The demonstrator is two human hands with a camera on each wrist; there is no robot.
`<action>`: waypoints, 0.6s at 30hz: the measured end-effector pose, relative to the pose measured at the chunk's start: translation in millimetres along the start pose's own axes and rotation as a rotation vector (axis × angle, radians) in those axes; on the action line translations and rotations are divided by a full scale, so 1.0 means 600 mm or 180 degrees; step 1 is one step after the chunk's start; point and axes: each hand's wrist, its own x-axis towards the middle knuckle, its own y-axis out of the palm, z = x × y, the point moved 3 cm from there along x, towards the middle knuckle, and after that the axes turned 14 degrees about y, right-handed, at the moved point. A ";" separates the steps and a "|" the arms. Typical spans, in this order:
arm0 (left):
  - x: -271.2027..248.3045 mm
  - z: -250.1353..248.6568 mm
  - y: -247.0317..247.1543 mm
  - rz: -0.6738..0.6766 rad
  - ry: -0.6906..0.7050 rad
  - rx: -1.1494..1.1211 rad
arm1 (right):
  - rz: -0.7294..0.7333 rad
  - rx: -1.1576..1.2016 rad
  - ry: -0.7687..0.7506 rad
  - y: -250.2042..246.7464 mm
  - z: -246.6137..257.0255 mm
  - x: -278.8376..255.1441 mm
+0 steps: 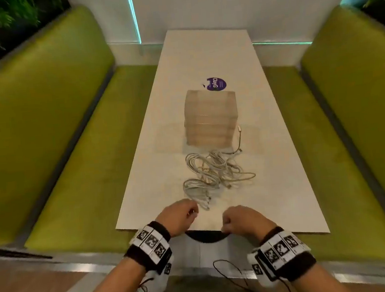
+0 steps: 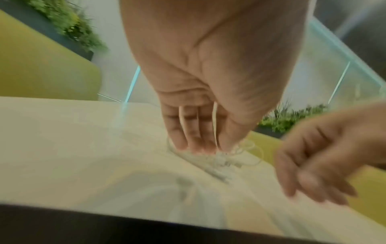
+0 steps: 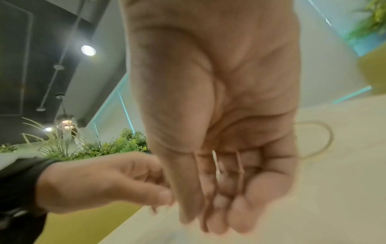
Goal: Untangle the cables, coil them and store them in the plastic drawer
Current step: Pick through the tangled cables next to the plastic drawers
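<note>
Both hands at the table's near edge

White cables (image 1: pixel 215 174) tangle just beyond the left hand (image 1: pixel 178 215), fingers loosely curled, nearer than the right hand (image 1: pixel 242 220), equally empty.

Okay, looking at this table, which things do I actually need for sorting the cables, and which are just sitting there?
For the job:
- tangled white cables, near the table's front
- plastic drawer unit, just behind them
- left hand and right hand, both empty near the table edge

Just there:
- purple round sticker behind the drawers
- white table
- green benches
</note>
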 end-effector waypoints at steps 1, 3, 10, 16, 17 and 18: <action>0.023 0.003 0.004 -0.0138 0.0047 0.0140 | -0.0158 0.0180 -0.0050 -0.003 0.016 0.015; 0.051 0.003 0.006 -0.0288 0.0144 0.0346 | -0.0458 0.0616 -0.0096 -0.011 0.040 0.031; 0.062 0.018 0.019 -0.0616 0.0249 0.0441 | -0.1136 0.1195 -0.0034 0.015 0.050 0.066; 0.041 0.016 0.033 -0.0932 0.0331 0.0086 | -0.0781 0.1984 -0.0154 -0.002 0.042 0.049; 0.038 0.015 0.030 -0.1025 0.0336 -0.0101 | -0.0659 0.2128 -0.0244 -0.010 0.042 0.042; 0.034 0.014 0.028 -0.1120 0.0309 -0.0348 | -0.0525 0.2305 -0.0374 -0.018 0.042 0.035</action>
